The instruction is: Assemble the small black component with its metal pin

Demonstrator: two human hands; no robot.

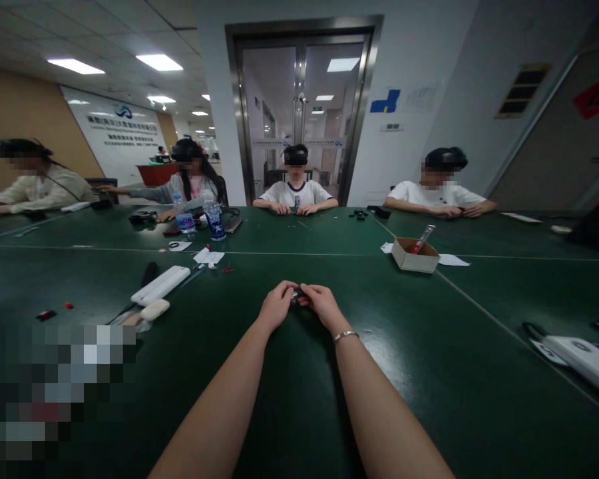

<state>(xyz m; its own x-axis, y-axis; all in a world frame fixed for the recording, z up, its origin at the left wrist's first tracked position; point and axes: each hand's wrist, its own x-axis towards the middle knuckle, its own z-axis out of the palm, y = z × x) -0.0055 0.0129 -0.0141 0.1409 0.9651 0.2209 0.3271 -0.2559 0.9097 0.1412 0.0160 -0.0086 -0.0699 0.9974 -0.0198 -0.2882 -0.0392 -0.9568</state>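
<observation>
Both forearms reach out over the dark green table (299,399), and the hands meet near its middle. My left hand (279,303) pinches one side of a small dark object with a shiny metallic part (295,295). From the other side, my right hand (321,303) grips the same object, fingers curled around its darker end. The fingers cover much of it, and it is too small for me to name its kind. A silver bracelet (347,335) circles my right wrist.
On the left lie a white power strip (160,286), a cream rounded item (154,310) and paper scraps (208,256). Two bottles (215,221) stand farther back. At right are an open box (415,258) and a white device (586,359). Several people sit around the table.
</observation>
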